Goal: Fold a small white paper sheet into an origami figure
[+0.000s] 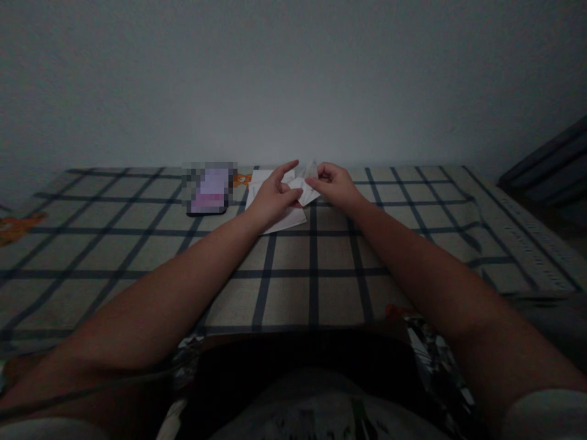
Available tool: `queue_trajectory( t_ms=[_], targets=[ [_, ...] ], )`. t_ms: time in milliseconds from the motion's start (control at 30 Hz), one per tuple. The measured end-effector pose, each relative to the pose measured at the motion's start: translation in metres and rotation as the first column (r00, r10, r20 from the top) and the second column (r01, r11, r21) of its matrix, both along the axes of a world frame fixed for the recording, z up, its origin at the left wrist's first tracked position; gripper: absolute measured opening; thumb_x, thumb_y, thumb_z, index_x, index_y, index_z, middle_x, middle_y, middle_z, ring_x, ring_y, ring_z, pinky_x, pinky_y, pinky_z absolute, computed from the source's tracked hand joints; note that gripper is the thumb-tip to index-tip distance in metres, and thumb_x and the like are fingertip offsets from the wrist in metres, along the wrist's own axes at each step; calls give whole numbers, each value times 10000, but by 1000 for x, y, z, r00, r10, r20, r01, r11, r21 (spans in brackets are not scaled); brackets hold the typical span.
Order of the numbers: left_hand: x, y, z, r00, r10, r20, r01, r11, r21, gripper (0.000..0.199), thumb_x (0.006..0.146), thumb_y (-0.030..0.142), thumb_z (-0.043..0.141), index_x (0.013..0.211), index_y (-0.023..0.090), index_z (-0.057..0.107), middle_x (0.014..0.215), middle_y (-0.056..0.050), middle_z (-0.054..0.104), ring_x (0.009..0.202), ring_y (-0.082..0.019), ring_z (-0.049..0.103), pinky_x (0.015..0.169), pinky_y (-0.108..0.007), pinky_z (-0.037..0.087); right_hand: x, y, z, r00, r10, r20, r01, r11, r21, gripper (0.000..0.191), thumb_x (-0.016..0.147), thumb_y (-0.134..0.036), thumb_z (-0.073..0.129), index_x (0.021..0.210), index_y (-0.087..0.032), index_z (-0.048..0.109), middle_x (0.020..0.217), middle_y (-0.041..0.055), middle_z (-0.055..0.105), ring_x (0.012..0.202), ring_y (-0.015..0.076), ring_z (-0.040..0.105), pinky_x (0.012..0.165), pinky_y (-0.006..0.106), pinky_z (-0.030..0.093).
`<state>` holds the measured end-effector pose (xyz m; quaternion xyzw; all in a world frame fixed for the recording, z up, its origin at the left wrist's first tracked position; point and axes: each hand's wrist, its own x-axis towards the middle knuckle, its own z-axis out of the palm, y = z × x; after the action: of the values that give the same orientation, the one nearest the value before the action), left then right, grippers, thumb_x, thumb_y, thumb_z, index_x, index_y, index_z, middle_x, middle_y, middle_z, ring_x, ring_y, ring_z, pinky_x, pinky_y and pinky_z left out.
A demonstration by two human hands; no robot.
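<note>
A small piece of white folded paper [310, 192] is held up between my two hands, over the middle of the far part of the table. My right hand [334, 182] pinches its right side between thumb and fingers. On the left side, my left hand [276, 193] has its thumb against the paper's edge, with the index finger stretched out above. Beneath my left hand lie white sheets [288, 223] with a reddish patch partly showing. The hands cover much of these sheets.
A phone [210, 190] with a lit, blurred screen lies left of the sheets. The checked tablecloth [288, 293] has orange bear prints. A pale wall [293, 79] stands behind the table. Dark slanted fabric [550, 159] is at the right.
</note>
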<state>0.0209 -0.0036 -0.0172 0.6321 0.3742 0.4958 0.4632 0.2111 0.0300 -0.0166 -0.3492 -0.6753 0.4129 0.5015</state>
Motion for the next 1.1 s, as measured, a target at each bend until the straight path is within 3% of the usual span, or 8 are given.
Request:
queue_trajectory(
  t_ms=[200, 533, 900, 1100],
  targets=[
    [3, 0, -1, 997, -8, 79, 15, 997, -79, 796, 780, 238, 741, 1526, 248, 464, 666, 61, 605, 573, -129, 614, 659, -303, 600, 5, 0, 4, 999, 9, 40, -8, 1000, -30, 323, 779, -368, 817, 769, -225, 528, 710, -26, 541, 704, 145, 518, 607, 266, 391],
    [1, 0, 1, 995, 1, 97, 2, 1000, -28, 772, 749, 340, 853, 1439, 204, 534, 658, 53, 665, 568, -118, 624, 588, -231, 526, 2, -4, 5, 996, 80, 39, -79, 996, -41, 313, 766, -385, 818, 774, -210, 558, 731, -21, 576, 706, 139, 526, 622, 270, 394],
    [2, -3, 4, 996, 30, 81, -23, 996, -83, 323, 752, 286, 808, 998, 200, 618, 656, 43, 640, 577, -115, 606, 583, -231, 487, 1, -3, 2, 996, 71, 48, -69, 997, -42, 288, 740, -390, 812, 784, -193, 607, 753, -14, 602, 740, 139, 539, 649, 269, 401],
    [4, -2, 4, 990, 39, 135, -26, 995, -97, 268, 753, 331, 827, 857, 176, 635, 721, 12, 693, 627, -111, 634, 603, -229, 516, 1, -4, 4, 994, 103, 34, -101, 994, -52, 308, 729, -407, 811, 826, -176, 632, 784, -9, 633, 737, 131, 563, 661, 260, 433]
  ],
)
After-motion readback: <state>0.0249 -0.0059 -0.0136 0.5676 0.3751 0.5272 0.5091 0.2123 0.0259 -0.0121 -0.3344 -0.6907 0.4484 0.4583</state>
